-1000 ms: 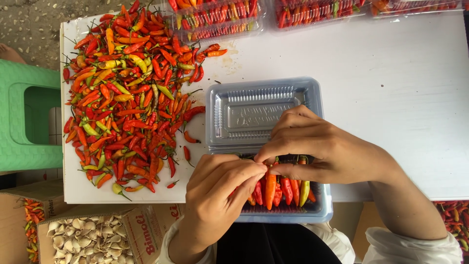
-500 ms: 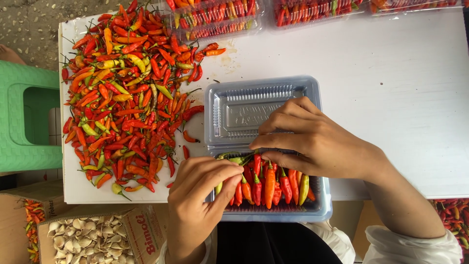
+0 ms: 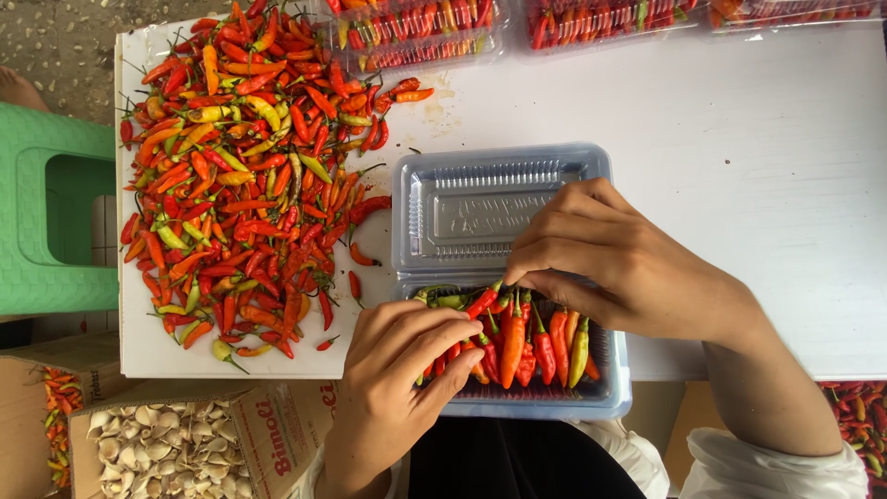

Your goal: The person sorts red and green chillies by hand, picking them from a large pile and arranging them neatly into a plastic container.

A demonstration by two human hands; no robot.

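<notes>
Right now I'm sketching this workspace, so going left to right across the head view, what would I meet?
Green plastic stool → loose pile of chillies → left hand → clear plastic tray → right hand → bare white table.

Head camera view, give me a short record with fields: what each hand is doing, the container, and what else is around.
left hand: fingers on the chillies at the tray's left end
right hand: fingertips on chillies near the tray's hinge
tray: clear plastic, lid folded open, chillies lying side by side inside
table: white
loose pile: red, orange and green chillies, left of tray
far edge: filled trays
beside table: green stool, cardboard box
</notes>
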